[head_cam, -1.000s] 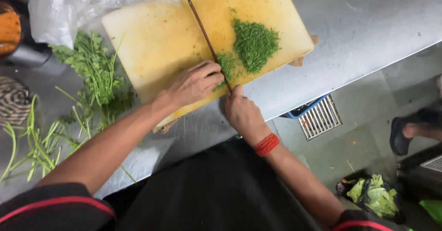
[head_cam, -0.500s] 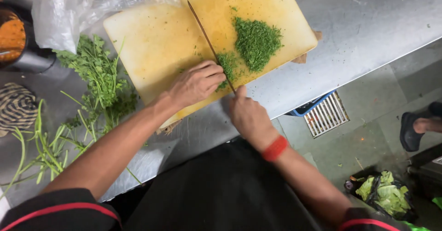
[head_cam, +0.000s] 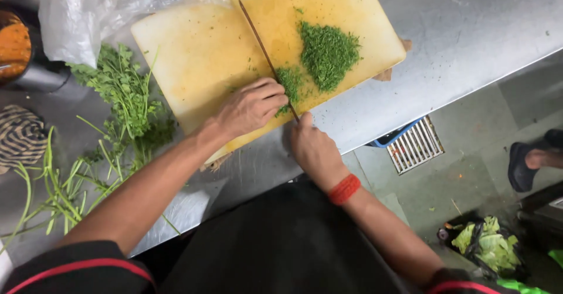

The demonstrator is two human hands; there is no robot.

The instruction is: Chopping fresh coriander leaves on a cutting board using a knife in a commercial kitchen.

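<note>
A yellow-stained cutting board point(head_cam: 199, 53) lies on a steel counter point(head_cam: 469, 42). On it sits a pile of finely chopped green herbs point(head_cam: 328, 53). My right hand point(head_cam: 314, 147) grips the handle of a long knife point(head_cam: 264, 51) whose blade runs up across the board. My left hand point(head_cam: 252, 106) rests with curled fingers on a small bunch of herbs point(head_cam: 288, 83) right beside the blade. A red band circles my right wrist.
Leafy green herb stalks point(head_cam: 126, 94) and long green stems point(head_cam: 53, 188) lie left of the board. A clear plastic bag point(head_cam: 99, 7) is at the top left, beside a dark pot with orange contents point(head_cam: 17, 48). Below the counter are a floor drain grate point(head_cam: 416, 144) and a bag of greens point(head_cam: 489, 247).
The view has drifted slightly. My hands stay in about the same place on the board, the knife still beside the herbs under my left hand.
</note>
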